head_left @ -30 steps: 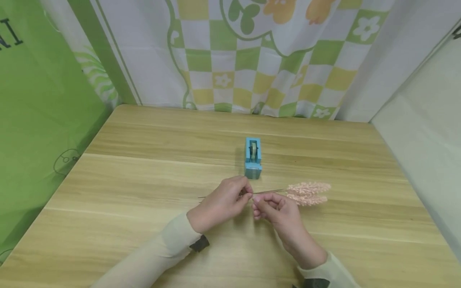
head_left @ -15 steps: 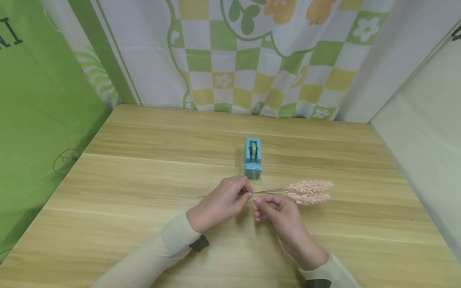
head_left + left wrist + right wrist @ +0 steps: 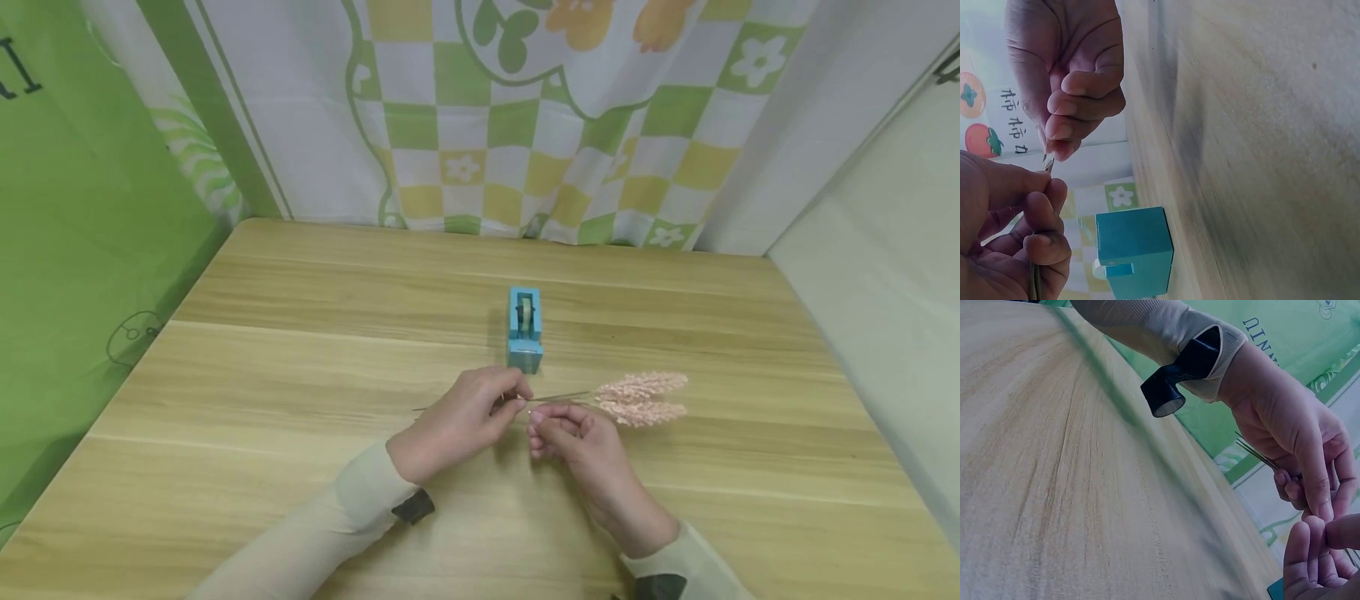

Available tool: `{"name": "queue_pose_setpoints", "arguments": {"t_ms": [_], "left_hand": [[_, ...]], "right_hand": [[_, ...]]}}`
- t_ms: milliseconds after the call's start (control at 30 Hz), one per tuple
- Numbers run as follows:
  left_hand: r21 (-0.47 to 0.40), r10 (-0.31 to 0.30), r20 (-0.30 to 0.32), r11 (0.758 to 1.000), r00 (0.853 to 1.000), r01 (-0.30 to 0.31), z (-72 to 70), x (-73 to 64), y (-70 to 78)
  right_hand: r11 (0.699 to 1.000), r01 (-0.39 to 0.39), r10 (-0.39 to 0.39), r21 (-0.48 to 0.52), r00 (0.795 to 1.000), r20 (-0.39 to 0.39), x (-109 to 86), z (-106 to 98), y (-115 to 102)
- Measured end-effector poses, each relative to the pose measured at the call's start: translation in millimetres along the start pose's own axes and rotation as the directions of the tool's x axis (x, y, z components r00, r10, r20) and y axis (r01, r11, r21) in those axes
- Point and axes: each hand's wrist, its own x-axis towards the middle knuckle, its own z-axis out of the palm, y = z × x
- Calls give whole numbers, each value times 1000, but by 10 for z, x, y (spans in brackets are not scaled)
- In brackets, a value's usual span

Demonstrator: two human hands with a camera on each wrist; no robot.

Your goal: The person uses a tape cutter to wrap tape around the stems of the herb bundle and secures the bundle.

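Two pink flower sprigs (image 3: 641,412) point to the right above the table, and their thin dark stems (image 3: 558,397) run leftward into my left hand (image 3: 456,423). That hand pinches the stems between thumb and fingers; the stem ends (image 3: 1254,450) come out on its far side. Close against it, my right hand (image 3: 588,450) pinches a small clear shiny strip, seemingly tape (image 3: 1049,162), at the stems. In the left wrist view the fingertips of both hands nearly meet at this strip. How far it wraps round the stems is hidden by the fingers.
A blue tape dispenser (image 3: 525,354) with a roll in it stands just beyond my left hand. The wooden table (image 3: 300,283) reaches back to a checked curtain (image 3: 517,125). A green cloth (image 3: 90,208) hangs at the left.
Both hands stay almost in place, with small finger movements at the stems. The flower heads have shifted slightly, and the view has tilted a little.
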Motion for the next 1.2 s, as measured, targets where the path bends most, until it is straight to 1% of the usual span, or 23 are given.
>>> {"name": "queue_pose_setpoints", "arguments": {"t_ms": [100,267,400,467,533,567,600,633,667,700,733,767,800,833,867,900,933,967,1000,1100,1200], "left_hand": [[2,11,-14,1000,1000,-11,1,6,-8],[-2,8,-22,1000,1000,-9,-15,11,-2],[4,17,-27,1000,1000,-17,-32,9,3],[8,21,-28,1000,999,-21,-34,7,-3],[7,23,-25,1000,999,-23,-33,5,-11],[4,22,-23,1000,999,-22,-32,4,-15],[3,22,-22,1000,1000,-22,-29,6,-19],[0,21,-19,1000,1000,-21,-27,7,-21],[-1,21,-17,1000,1000,-21,-26,10,-22],[-2,21,-14,1000,1000,-21,-24,11,-22],[-1,21,-12,1000,1000,-21,-24,13,-22],[2,22,-12,1000,1000,-22,-24,16,-20],[4,25,-13,1000,1000,-25,-23,20,-21],[6,28,-13,1000,1000,-28,-22,23,-23],[9,32,-15,999,999,-32,-21,26,-24],[10,34,-16,999,999,-34,-21,29,-24],[13,34,-19,999,999,-34,-22,31,-23],[14,33,-20,999,999,-33,-23,34,-23],[16,33,-21,999,999,-32,-23,35,-24],[26,34,-24,999,999,-33,-27,37,-18],[36,40,-30,999,999,-39,-24,36,-19]], "right_hand": [[1000,14,-14,9,1000,14,11,-10,6],[1000,27,-27,12,999,29,20,-19,9],[1000,26,-25,-12,999,43,25,-11,9],[998,21,-16,-57,995,96,20,-22,9],[992,34,-12,-125,984,175,9,-41,3],[984,58,-20,-169,976,219,-2,-54,-8],[970,103,-44,-222,965,259,-14,-66,-25],[943,174,-87,-284,952,295,-28,-78,-47],[903,255,-142,-345,937,321,-46,-86,-79],[851,335,-203,-404,920,335,-70,-94,-119],[782,419,-276,-462,897,346,-90,-100,-166],[702,491,-352,-516,869,349,-108,-105,-216],[611,550,-432,-569,834,343,-123,-109,-267],[524,590,-504,-615,796,335,-131,-114,-317],[451,612,-559,-650,761,328,-133,-120,-364],[387,624,-606,-679,727,323,-128,-128,-404],[328,630,-643,-704,695,321,-115,-137,-435],[283,625,-666,-727,674,320,-99,-147,-457],[242,620,-678,-746,658,327,-82,-158,-471],[143,615,-665,-776,640,384,-13,-179,-464],[52,630,-636,-775,619,460,68,-169,-416]]}}
